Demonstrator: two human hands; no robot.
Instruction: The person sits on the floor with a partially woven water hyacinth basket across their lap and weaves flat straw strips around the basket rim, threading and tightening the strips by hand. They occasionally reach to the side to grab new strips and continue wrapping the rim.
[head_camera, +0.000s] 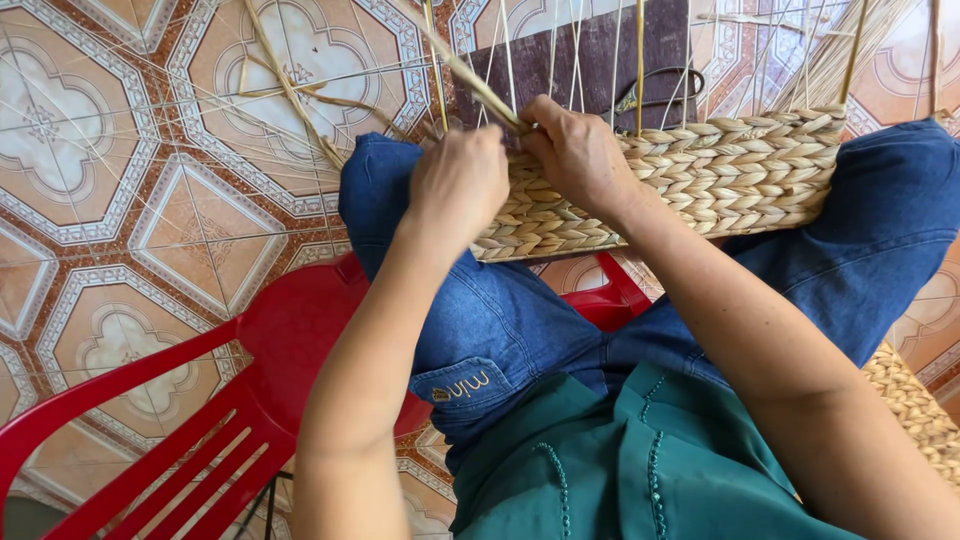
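The half-woven straw basket (700, 170) lay across my knees, its braided band running from my left knee toward the right, with thin upright stakes (575, 50) rising from its top edge. At the near end of that band I had a flat straw strand (470, 75) pinched: my right hand (580, 150) was closed on it just where it met the weave, fingers curled over the rim. My left hand (458, 185) was clenched right beside it, knuckles toward the camera, touching the end of the braid; I could not tell exactly what its fingers gripped, since they were turned away from me. Behind the stakes a dark board (600, 50) stood with a pair of scissors (660, 90) lying against it. Loose straw (290, 90) was scattered on the patterned tile floor (120, 200). A red plastic chair (200, 400) sat under my legs, and another woven piece (915, 400) showed beside my right thigh.
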